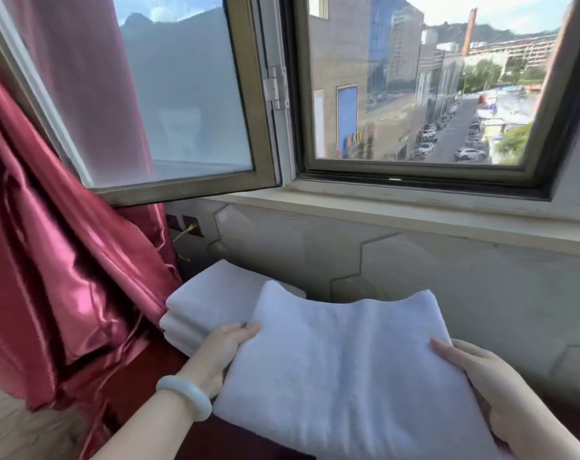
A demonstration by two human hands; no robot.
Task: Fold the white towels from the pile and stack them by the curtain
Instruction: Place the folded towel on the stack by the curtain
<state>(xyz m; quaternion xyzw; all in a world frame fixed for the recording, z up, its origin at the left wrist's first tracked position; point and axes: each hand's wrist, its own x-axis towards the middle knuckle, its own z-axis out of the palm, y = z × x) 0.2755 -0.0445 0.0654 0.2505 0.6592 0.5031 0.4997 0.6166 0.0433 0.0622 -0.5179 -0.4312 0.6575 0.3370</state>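
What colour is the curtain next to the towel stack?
The curtain is glossy deep red, seen best in the head view.

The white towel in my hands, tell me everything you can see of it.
The white towel is folded into a thick, roughly rectangular pad of soft, fluffy cloth, plain, with faint creases running front to back. It is held about level, far edge dipping in the middle. The left hand grips its left edge, the right hand its right edge, thumbs on top. Its far left corner overlaps the stack of folded towels by the red curtain; whether they touch is unclear.
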